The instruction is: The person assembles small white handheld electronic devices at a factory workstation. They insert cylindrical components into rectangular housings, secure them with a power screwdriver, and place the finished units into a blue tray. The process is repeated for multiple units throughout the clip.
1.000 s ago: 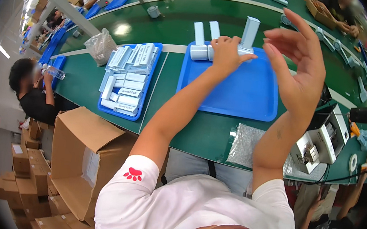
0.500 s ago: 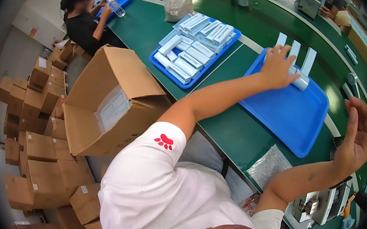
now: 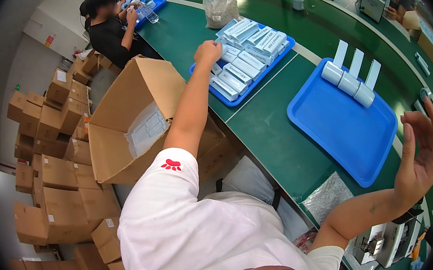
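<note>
My left hand is at the left side of a blue tray, with its fingers closed round a white oblong piece there, mostly hidden by the hand. Several more white oblong pieces with dark print lie in rows and piles on that tray. A second blue tray lies to the right. At its far end, three white cylinders sit side by side, each with a flat white handle sticking out past the rim. Raised at the far right, my right hand holds nothing, fingers apart and curved.
An opened cardboard box with wrapped white pieces stands left of the green table. Bubble wrap and a small machine are near the front right. A co-worker sits at the far left; stacked cartons stand behind.
My left hand has moved left from the white cylinders on the right tray to the pieces on the other tray and closed there. My right hand stays raised.
</note>
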The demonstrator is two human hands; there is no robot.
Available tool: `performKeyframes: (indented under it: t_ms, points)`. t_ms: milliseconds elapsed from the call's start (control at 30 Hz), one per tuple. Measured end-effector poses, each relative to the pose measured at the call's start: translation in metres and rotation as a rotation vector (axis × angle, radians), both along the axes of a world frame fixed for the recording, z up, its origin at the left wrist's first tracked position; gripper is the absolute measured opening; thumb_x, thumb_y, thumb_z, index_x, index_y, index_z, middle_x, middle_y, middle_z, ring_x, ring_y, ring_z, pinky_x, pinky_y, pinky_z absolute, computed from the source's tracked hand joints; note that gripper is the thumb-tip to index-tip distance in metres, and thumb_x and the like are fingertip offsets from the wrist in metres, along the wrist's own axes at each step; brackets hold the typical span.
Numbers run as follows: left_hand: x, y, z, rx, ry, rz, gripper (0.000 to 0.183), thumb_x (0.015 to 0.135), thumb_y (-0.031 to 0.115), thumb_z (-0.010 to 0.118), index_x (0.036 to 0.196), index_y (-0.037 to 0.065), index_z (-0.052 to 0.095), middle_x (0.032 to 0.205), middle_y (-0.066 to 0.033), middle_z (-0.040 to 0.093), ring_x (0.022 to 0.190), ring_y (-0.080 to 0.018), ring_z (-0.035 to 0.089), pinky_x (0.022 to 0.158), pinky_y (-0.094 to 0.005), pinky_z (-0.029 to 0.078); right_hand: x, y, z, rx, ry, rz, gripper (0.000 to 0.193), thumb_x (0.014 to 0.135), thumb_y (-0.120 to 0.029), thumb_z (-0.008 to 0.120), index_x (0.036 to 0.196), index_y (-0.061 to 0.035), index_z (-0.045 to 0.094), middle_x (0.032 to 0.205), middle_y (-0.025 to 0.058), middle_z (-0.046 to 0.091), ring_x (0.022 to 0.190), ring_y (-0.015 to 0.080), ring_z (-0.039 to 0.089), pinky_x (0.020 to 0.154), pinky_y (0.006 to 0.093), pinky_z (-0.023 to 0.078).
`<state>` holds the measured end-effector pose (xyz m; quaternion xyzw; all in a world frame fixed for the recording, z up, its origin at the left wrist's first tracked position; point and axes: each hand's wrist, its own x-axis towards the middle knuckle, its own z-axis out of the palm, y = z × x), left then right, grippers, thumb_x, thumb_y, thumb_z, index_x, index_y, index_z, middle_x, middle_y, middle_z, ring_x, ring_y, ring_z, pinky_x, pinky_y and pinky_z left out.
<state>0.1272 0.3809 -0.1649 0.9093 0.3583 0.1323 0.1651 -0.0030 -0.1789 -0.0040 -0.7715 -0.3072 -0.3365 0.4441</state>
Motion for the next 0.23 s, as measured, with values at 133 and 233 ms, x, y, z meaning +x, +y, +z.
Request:
performKeyframes:
  t_ms: [133,233]
  points:
    - [-0.009,-0.013,0.006,-0.007,-0.126,-0.018,0.03,0.087,0.04,0.072,0.102,0.016,0.081,0.111,-0.0135,0.077,0.105,-0.0358,0.072,0.087,-0.0458,0.057,-0.006,0.011,0.003,-0.019,0.037,0.004,0.047,0.091,0.004,0.068,0.138,-0.001,0.061,0.102,0.0125,0.072,0.095,0.0171,0.07,0.092,0.0331,0.054]
    - [-0.014,-0.021,0.022,0.072,-0.413,0.001,0.035,0.088,0.043,0.073,0.102,0.012,0.081,0.107,-0.0138,0.078,0.104,-0.0359,0.072,0.088,-0.0449,0.057,-0.01,0.014,0.005,-0.026,0.057,0.031,0.049,0.091,0.003,0.069,0.139,-0.0018,0.06,0.104,0.0118,0.072,0.096,0.018,0.07,0.093,0.0332,0.054]
